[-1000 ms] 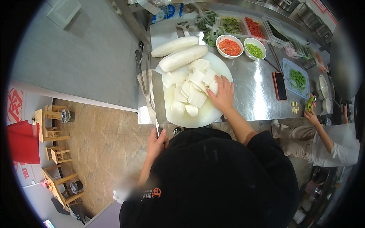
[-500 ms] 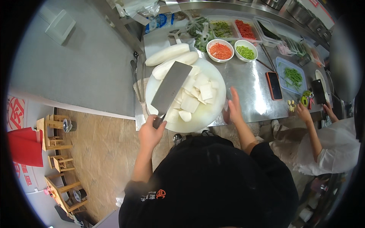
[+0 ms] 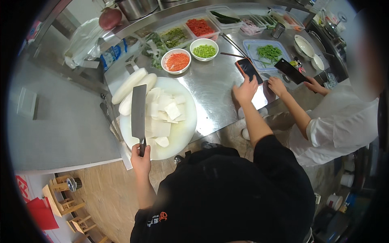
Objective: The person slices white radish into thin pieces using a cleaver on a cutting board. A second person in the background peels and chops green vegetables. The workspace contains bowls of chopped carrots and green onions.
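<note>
My left hand (image 3: 140, 160) grips the dark handle of a cleaver (image 3: 139, 111), its broad blade lying over the left part of a round white cutting board (image 3: 187, 121). On the board are thin pieces of white radish (image 3: 161, 128). Two long peeled white radishes (image 3: 129, 86) rest at its far left edge. Stretched away to the right, my right hand (image 3: 245, 90) has its fingers apart at the near end of a smartphone (image 3: 247, 67) in an orange case. The fingertips overlap the phone's edge; whether they press on it is hard to see.
Bowls of chopped red pepper (image 3: 177, 62) and green pieces (image 3: 204, 51) stand behind the board. A tray of green beans (image 3: 267, 52) lies past the phone. At right, a co-worker's hand (image 3: 277, 86) is close to mine; their other hand holds a black cleaver (image 3: 290, 69).
My right hand has moved from beside the board to the phone. The cleaver in my left hand has swung more upright. The view has turned right, and the co-worker's hands are closer.
</note>
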`<state>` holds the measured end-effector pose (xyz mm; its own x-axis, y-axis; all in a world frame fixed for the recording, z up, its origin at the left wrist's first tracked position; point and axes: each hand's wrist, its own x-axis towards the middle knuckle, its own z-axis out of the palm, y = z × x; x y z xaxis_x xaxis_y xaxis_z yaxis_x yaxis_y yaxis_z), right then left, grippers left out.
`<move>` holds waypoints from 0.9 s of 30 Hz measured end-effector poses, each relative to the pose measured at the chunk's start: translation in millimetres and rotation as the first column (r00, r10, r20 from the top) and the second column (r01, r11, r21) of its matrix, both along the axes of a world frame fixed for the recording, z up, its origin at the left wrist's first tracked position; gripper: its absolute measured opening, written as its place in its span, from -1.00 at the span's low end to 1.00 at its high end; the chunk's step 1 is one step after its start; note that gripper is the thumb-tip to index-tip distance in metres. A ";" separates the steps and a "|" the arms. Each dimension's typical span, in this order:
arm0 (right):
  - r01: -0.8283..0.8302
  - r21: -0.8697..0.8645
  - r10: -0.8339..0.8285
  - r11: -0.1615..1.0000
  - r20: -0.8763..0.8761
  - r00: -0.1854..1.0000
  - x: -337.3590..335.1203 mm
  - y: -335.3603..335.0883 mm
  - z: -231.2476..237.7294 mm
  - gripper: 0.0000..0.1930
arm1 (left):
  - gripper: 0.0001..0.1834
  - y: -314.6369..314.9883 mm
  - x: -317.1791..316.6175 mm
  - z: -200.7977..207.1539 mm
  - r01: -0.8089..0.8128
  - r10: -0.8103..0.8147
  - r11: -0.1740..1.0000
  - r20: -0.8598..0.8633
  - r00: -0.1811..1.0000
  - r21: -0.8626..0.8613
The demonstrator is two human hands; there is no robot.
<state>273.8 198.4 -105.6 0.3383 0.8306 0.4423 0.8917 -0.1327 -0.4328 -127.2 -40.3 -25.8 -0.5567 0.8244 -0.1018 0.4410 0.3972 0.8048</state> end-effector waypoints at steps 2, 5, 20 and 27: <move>0.216 -0.100 -0.207 0.971 0.089 0.974 32.1 42.0 -20.8 -0.24 | -0.67 6.1 6.2 -1.9 0.024 -0.025 1.000 0.050 0.998 0.017; 0.188 -0.354 -0.223 0.916 -0.059 0.973 43.7 67.9 -2.0 -0.30 | -0.68 7.2 14.1 4.9 0.021 -0.022 1.000 0.085 0.996 0.007; -0.336 -0.476 -0.151 0.813 -0.728 0.668 42.3 38.1 36.6 -0.32 | -0.68 -25.3 -17.1 20.6 -0.133 0.099 0.979 0.206 0.974 0.157; -0.861 -0.103 0.486 0.498 -0.789 0.376 -133.4 53.9 114.9 -0.23 | -0.69 -27.6 -38.8 27.0 -0.148 0.096 0.974 0.286 0.953 0.169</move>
